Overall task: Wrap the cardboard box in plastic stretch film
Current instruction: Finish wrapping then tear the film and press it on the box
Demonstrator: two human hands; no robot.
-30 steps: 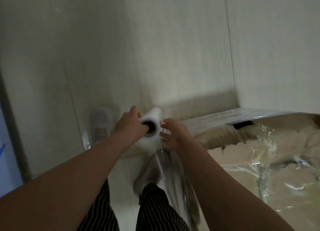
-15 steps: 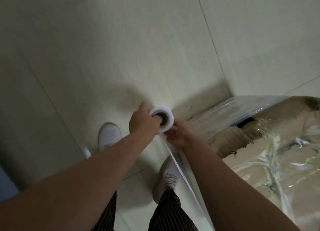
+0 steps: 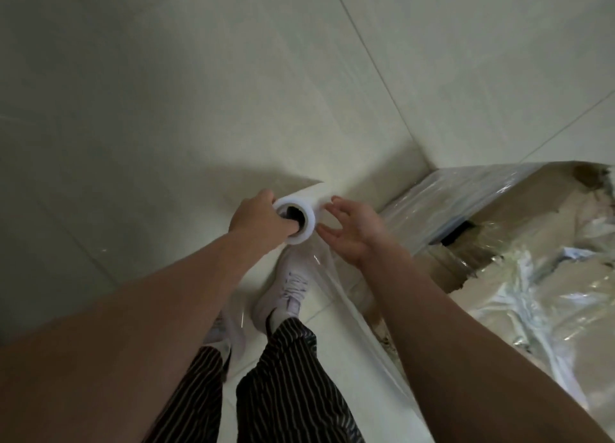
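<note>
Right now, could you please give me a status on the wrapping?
Left hand grips stretch film roll by its core; right hand open beside it. Film runs from roll to partly wrapped cardboard box. White shoe beneath the film.

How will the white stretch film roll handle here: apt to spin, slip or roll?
The white cylindrical stretch film roll probably spins freely: the left hand holds it through its hollow core. Being round, it would likely roll on the tiled floor. The clear film trailing from it looks floppy.
</note>
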